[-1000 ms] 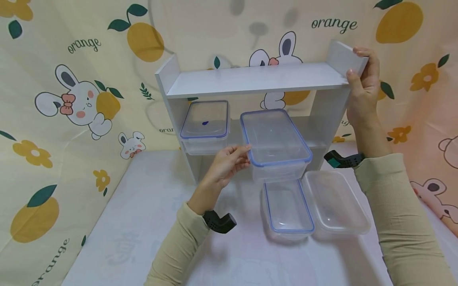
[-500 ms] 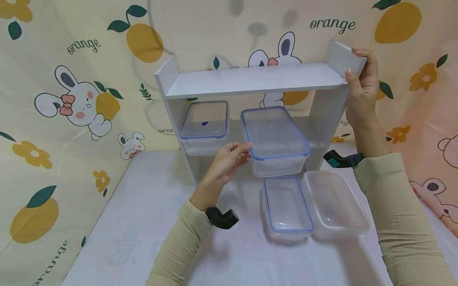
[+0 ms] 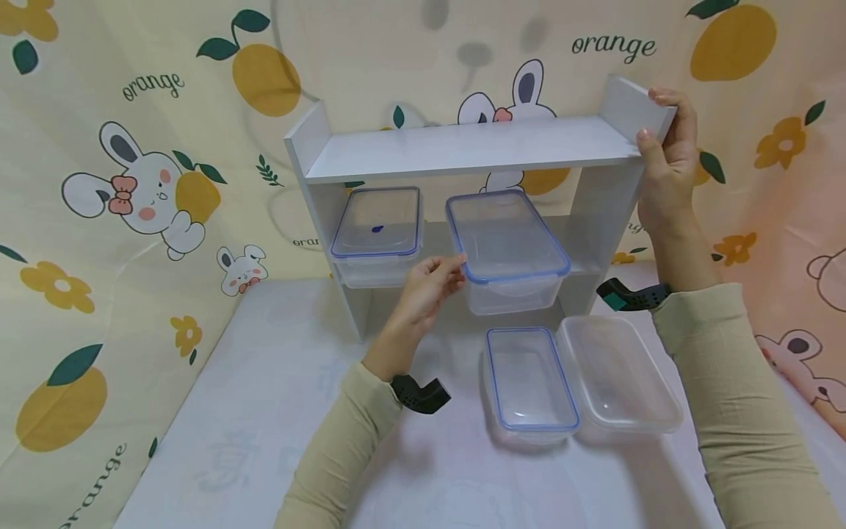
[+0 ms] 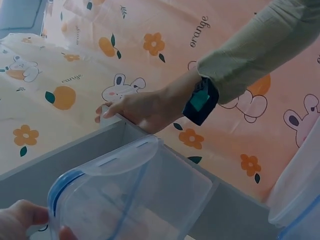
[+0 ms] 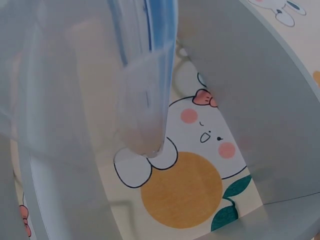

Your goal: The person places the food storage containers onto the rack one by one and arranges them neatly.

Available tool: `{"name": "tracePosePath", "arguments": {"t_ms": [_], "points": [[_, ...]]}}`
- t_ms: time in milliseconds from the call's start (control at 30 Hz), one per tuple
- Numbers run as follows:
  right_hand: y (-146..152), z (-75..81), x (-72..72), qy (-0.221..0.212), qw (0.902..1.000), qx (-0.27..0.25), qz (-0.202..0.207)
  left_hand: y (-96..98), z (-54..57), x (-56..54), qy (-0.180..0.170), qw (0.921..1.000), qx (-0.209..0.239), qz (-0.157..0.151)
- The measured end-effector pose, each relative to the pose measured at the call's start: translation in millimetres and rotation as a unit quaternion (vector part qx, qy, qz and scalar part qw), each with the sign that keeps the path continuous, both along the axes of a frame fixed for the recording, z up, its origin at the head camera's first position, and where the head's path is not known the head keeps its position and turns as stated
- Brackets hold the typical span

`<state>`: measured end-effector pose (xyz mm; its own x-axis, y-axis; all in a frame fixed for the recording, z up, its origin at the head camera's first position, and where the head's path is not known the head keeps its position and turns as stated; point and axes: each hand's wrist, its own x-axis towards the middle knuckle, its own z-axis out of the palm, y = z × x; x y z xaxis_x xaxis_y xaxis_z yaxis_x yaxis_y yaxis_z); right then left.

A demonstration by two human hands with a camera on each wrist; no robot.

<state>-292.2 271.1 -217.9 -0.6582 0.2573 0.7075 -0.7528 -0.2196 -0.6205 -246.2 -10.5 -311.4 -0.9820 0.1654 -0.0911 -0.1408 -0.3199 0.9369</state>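
1. Shelf unit [image 3: 476, 145]: being borne by the bench [image 3: 231, 433], towards its back edge; right side panel [image 3: 636, 109] being grasped at its top by the right hand [image 3: 670, 165], thumb at front, fingers over the upper edge

2. Shelved box [image 3: 380, 224], blue-rimmed, clear: being carried at the left end of the lower board [image 3: 436, 241], close to the front edge; judged as done, no hand being laid on it

3. Held box [image 3: 509, 239], blue-rimmed, larger: being pinched at its left side, near the front left corner, by the left hand [image 3: 425, 294]; being held clear of the bench, at the front edge of the lower board, right of the shelved box; whether any weight is being taken by the board cannot be told; judged as part-way through being shelved

4. Small box [image 3: 532, 382], blue-rimmed: being supported by the bench, forward of the unit's front right corner and slightly left of it; judged as remaining, untouched by either hand

5. Rimless box [image 3: 621, 375], clear: being supported by the bench just right of the small box; likewise being counted as remaining; whether a lid is being worn cannot be told

6. Overall tally, as judged: one being counted as placed, one as in hand, two as outstanding
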Motion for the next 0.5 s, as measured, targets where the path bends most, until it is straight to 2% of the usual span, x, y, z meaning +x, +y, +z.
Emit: {"name": "tracePosePath", "arguments": {"t_ms": [200, 333, 500], "points": [[0.8, -0.1, -0.3, -0.001, 1.0000, -0.001, -0.001, 6.3, 0.9, -3.3, 0.006, 0.9999, -0.005, 0.013], [0.5, -0.4, 0.2, -0.002, 1.0000, 0.002, 0.000, 8.2, 0.4, -3.4, 0.014, 0.9994, -0.025, 0.020], [0.4, -0.3, 0.1, -0.002, 1.0000, 0.003, -0.001, 9.6, -2.5, -0.9, 0.052, 0.9966, -0.055, 0.035]]}}
